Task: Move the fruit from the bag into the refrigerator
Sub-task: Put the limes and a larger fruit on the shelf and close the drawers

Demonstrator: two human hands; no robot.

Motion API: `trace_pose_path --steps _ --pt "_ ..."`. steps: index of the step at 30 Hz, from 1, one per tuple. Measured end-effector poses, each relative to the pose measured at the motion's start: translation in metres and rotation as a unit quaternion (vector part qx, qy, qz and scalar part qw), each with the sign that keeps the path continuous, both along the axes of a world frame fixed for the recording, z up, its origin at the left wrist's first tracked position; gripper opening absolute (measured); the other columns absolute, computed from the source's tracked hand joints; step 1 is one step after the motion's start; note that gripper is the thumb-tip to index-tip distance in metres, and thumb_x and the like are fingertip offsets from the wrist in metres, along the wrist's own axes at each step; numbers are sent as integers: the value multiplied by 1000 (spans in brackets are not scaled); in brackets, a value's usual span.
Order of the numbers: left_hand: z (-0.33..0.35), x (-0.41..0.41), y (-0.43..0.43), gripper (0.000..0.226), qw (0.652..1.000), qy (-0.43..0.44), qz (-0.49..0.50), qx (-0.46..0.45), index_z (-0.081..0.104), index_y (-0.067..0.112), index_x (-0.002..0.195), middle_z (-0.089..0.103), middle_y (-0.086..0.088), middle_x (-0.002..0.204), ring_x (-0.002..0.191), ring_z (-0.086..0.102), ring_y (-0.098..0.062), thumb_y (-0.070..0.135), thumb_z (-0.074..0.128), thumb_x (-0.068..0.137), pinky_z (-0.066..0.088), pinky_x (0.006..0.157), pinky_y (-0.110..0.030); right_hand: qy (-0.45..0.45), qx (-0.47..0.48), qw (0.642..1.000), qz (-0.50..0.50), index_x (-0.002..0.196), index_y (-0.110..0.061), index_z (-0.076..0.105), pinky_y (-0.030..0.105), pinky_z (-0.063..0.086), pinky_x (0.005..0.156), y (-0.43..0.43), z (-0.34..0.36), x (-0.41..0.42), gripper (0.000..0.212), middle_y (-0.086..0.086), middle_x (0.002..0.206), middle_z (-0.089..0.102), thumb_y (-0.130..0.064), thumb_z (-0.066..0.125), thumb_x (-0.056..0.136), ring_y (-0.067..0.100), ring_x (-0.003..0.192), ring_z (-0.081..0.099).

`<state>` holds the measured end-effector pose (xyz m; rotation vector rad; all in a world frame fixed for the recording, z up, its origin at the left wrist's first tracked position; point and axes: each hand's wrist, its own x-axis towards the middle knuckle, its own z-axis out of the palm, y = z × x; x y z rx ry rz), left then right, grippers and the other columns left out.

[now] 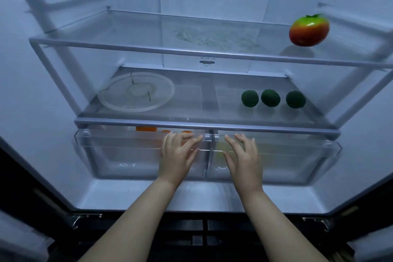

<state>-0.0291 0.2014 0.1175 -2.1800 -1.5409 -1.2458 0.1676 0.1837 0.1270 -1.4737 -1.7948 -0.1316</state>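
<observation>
Left hand (177, 153) and right hand (243, 155), spread and empty, touch clear plastic crisper drawers (119, 153); next, probably an even push shut.

Round orange fruits (146, 128) in clear plastic left drawer (119, 155): only tops show under grey shelf rim (127, 123) (count uncertain). Pale yellow shape (219, 149) in right drawer (297, 155): blurred, unidentifiable.

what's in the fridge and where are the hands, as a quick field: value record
top shelf: red-green tomato, right side
middle shelf: clear round plate left; three dark green fruits right
left drawer: orange fruits inside
right drawer: something yellowish, unclear
left hand: open, fingers at left drawer's front
right hand: open, fingers at right drawer's front
</observation>
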Motion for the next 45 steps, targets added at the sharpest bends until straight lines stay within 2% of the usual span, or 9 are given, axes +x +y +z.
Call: trace_pose_path --steps 4,7,11,19,25,32,37,42,45 --pt "-15 -2 -27 59 992 126 21 -10 35 20 144 32 -13 144 137 28 -30 37 51 90 18 115 -50 -78 -26 997 8 146 -15 34 44 24 114 -28 -10 3 69 11 155 21 -27 65 85 25 145 13" --pt "-33 -8 -50 68 985 151 64 -60 25 19 149 16 -15 155 144 12 -34 43 47 89 16 114 -52 -119 -40 992 -12 148 -15 26 52 30 110 -44 -28 11 78 15 157 13 -28 67 83 30 145 9" --pt "-38 -11 -53 70 972 145 102 -153 17 22 151 5 -13 158 145 3 -34 52 33 89 8 113 -51 -135 -76 988 -20 149 -15 22 52 30 110 -42 -34 10 86 17 156 12 -28 70 80 32 144 11" --pt "-33 -8 -40 68 967 141 115 -180 17 25 151 6 -12 158 145 7 -33 54 30 90 10 111 -53 -131 -111 985 -32 150 -16 18 48 24 113 -28 -31 2 92 16 157 8 -26 73 76 31 145 5" --pt "-29 -5 -26 66 959 143 136 -201 23 24 149 9 -12 157 145 7 -32 52 28 90 20 111 -56 -121 -125 985 -7 148 -16 24 49 30 110 -11 -26 6 92 15 156 10 -19 75 72 29 144 3" --pt "-24 1 -25 66 950 152 161 -221 23 25 148 13 -12 157 144 6 -29 53 28 89 13 110 -53 -138 -125 982 25 148 -17 25 47 19 112 -3 -29 19 93 17 155 10 -12 73 69 31 143 2" --pt "-9 3 -41 69 940 126 178 -263 11 29 150 2 -6 159 146 1 -26 57 18 88 9 114 -49 -108 -137 984 45 145 -14 31 51 31 106 -5 -23 19 81 18 154 15 -15 71 74 33 142 8" --pt "9 -13 -84 70 925 127 237 -268 6 30 150 2 -4 159 146 1 -22 58 16 87 6 115 -47 -104 -91 981 134 140 -7 36 50 27 111 -12 -16 -7 75 18 150 27 -14 71 75 33 140 18" --pt "18 -33 -119 69 915 137 282 -254 18 23 150 17 -9 157 144 16 -26 55 26 89 17 113 -49 -102 -88 968 211 140 -6 37 48 30 109 -24 -13 -43 74 17 146 35 -15 72 75 33 136 26"
